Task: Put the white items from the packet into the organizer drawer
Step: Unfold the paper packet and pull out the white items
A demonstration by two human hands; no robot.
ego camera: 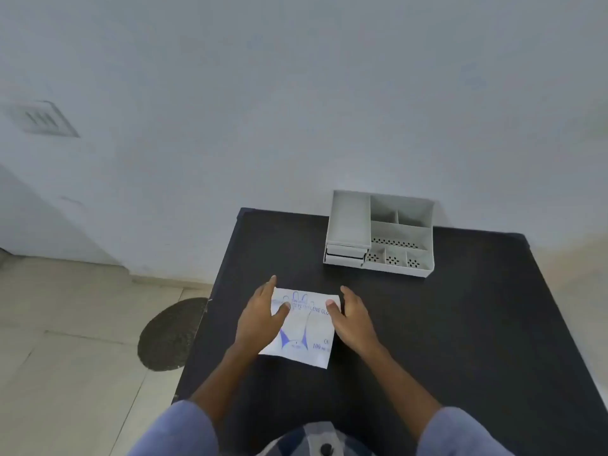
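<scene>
A flat white packet (304, 334) with blue glove print lies on the black table (460, 324) in front of me. My left hand (261, 315) rests on its left edge, thumb pressed on the top. My right hand (352, 315) rests on its right edge, thumb on the packet's upper right corner. Whether either hand grips or only touches the packet is unclear. The white organizer (381, 233) stands at the table's far side against the wall; its drawers (345, 253) at the lower left look nearly shut. No white items are visible outside the packet.
The organizer has several open compartments, some with perforated floors. A pale wall (296, 110) rises just behind the table. To the left is a tiled floor with a dark round mat (171, 334). The table's left edge runs close to my left arm.
</scene>
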